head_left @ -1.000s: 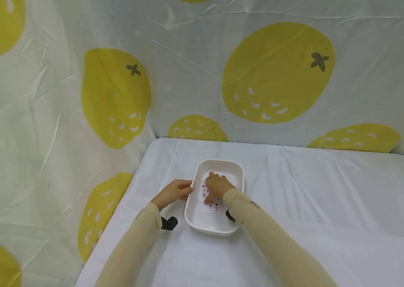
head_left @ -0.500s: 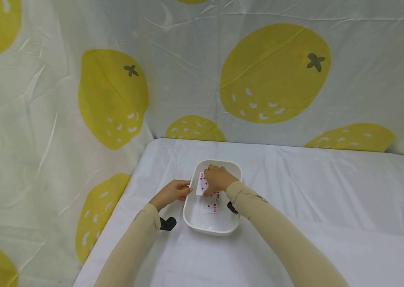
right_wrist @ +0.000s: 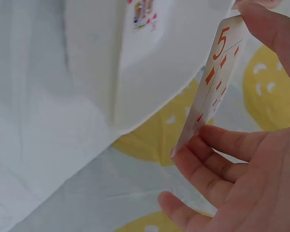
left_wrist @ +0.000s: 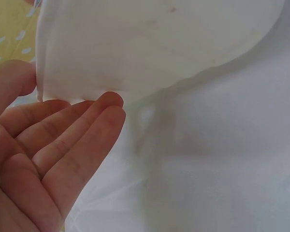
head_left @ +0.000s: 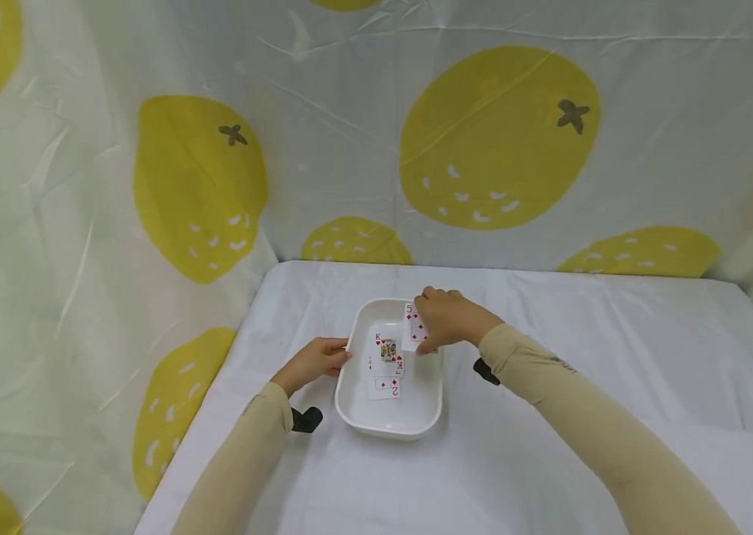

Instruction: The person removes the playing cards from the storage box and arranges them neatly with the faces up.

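Note:
A five of diamonds playing card [head_left: 410,331] is pinched in my right hand [head_left: 454,319], above the far right part of a white tray [head_left: 416,405]. In the right wrist view, thumb and fingers hold this card [right_wrist: 216,75] by opposite edges. My left hand [head_left: 313,362] holds the tray's left side; in the left wrist view the thumb lies at the rim and the fingers [left_wrist: 87,140] are under the tray [left_wrist: 135,53]. Inside the tray lies a king of hearts [head_left: 388,351], partly over other cards. A two of diamonds [head_left: 385,388] shows below it.
The tray stands on a table with a white cloth [head_left: 550,349]. Behind and to the left hangs a white curtain [head_left: 343,134] with yellow lemons. Black wrist mounts [head_left: 307,420] sit at both wrists.
My right hand has lifted the five of diamonds and moved right with it, uncovering the king of hearts. The left hand stays at the tray's side. The head view has shifted slightly.

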A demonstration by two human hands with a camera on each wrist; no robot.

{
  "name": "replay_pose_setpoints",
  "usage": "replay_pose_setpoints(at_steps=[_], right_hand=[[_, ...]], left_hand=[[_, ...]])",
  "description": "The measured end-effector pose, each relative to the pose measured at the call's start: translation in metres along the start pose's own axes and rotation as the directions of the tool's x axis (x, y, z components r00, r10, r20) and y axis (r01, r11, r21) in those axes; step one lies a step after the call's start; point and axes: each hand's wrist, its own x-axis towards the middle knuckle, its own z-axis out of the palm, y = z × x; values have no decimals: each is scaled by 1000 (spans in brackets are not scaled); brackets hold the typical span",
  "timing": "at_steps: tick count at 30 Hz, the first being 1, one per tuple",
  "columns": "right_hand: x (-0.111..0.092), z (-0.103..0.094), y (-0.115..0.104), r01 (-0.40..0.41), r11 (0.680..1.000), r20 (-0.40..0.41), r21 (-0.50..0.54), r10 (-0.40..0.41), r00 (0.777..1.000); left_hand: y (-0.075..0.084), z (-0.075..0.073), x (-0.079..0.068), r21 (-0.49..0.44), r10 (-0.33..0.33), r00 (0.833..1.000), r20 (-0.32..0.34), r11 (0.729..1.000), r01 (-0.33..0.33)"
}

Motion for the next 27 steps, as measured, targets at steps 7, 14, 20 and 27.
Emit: replay_pose_setpoints(at_steps=[7, 14, 20, 27], right_hand=[[-33, 9, 30, -27, 999, -21, 37, 27, 999], [-61, 30, 46, -29, 995, -52, 97, 34, 998], [-75, 60, 50, -37, 994, -20, 107, 40, 999], [-82, 93, 50, -61, 993, 20, 102, 59, 998]], left_hand=[[0, -2, 0, -18, -11, 1000, -12, 1000, 11], [0, 0, 2, -41, 8, 1000, -5, 999, -9], [1, 1, 1, -34, -10, 1000, -4, 999, 10], [5, 2, -2, 2, -32, 999, -18, 999, 32]])
